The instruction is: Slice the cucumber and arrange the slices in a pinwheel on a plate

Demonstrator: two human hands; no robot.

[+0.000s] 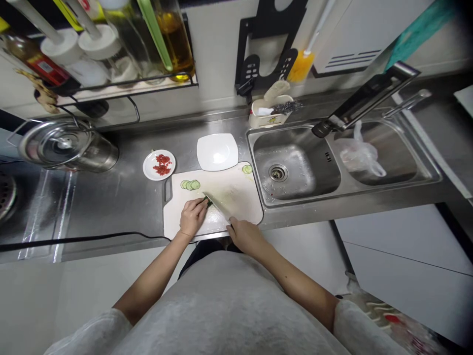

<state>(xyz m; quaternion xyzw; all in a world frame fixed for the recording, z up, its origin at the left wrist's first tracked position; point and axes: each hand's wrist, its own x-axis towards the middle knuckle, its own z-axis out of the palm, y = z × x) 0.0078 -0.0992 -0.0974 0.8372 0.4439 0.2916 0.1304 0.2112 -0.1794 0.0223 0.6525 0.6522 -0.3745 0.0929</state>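
A white cutting board (175, 212) lies on the steel counter in front of me. My left hand (192, 216) is closed on a dark green piece of cucumber (208, 200), mostly hidden by the fingers. My right hand (244, 235) grips a knife (219, 205), its handle hidden in the fist. The blade slants across the board with its tip end beside the cucumber; whether it touches cannot be made out. Several overlapping cucumber slices (190, 185) lie at the board's upper left, and more slice (247, 169) shows at its upper right corner.
Behind the board stand a white square dish (217, 152) and a small plate (149, 170) with chopped red pieces (162, 164). A double sink (295, 167) with a faucet (354, 106) is at right. A lidded steel pot (92, 153) and a black cable (92, 238) are at left.
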